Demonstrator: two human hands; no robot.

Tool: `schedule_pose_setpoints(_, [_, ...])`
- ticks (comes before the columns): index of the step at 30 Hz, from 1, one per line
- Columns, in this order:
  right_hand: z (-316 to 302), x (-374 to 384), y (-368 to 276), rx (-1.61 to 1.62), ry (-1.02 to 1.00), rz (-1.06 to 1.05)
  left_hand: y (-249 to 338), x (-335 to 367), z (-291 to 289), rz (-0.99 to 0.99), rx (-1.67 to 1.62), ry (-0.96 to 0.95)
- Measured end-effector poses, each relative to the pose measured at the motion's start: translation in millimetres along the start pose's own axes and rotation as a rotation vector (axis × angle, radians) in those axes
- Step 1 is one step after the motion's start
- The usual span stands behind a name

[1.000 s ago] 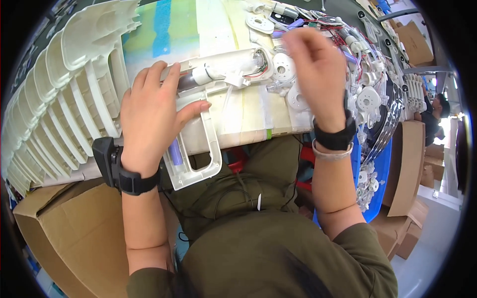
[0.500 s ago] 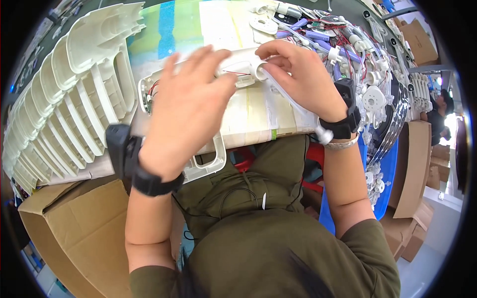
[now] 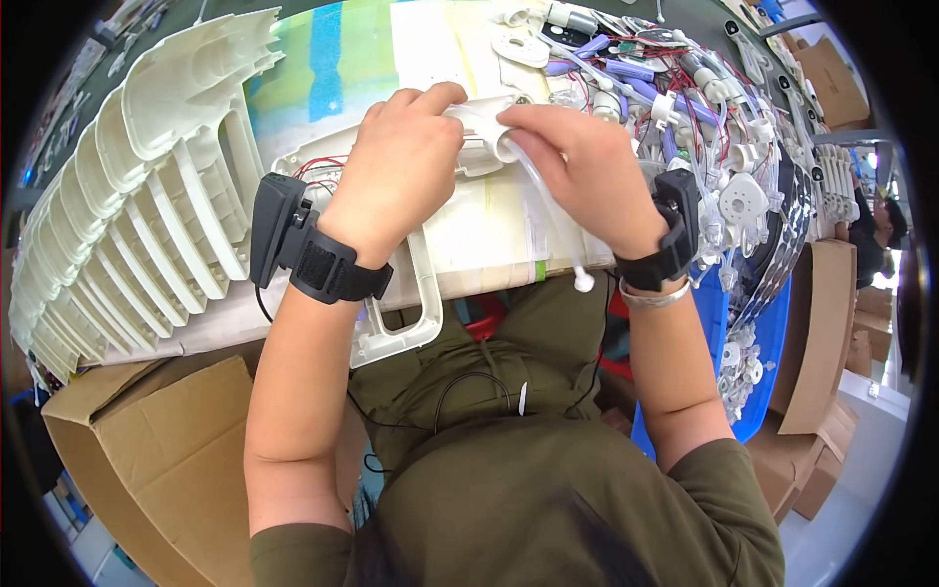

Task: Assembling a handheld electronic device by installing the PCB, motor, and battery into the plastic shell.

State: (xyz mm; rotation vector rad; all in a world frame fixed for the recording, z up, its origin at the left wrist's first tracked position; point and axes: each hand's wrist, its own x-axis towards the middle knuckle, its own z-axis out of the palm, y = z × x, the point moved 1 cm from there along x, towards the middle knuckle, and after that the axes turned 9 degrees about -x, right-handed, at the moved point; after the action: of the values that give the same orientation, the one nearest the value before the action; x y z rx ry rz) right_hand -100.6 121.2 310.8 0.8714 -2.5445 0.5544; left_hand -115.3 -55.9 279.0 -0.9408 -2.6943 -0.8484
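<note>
A white ring-shaped part (image 3: 496, 145) is held above the table (image 3: 471, 235), at the right-hand stretch of a white casing (image 3: 428, 286), by the right hand (image 3: 597, 171), whose thumb and forefinger are closed on its rim. A translucent tube (image 3: 548, 196) is seen hanging beside the ring, its white tip (image 3: 584, 281) hung past the table's near edge. The casing is laid across the table, with its handle loop stuck out over that edge. The left hand (image 3: 406, 161) is placed over the casing's middle, its fingers curled; whether anything is gripped by them cannot be told, as the undersides are hidden. Red wires (image 3: 318, 168) are exposed in the casing just left of that hand. Ribbed white shells (image 3: 161, 196) are stacked at the left, and loose parts (image 3: 675, 93) are heaped at the right
</note>
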Motion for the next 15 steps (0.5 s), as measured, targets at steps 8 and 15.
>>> schedule_pose_setpoints(8, [33.6,-29.4,-25.8,-0.401,0.116,-0.139,2.6,1.0,-1.3,0.073,0.003,0.027])
schedule_pose_setpoints(15, [33.6,-35.7,-36.6,-0.447,0.082,-0.108,0.5,0.3,0.2,0.073,0.024,0.027])
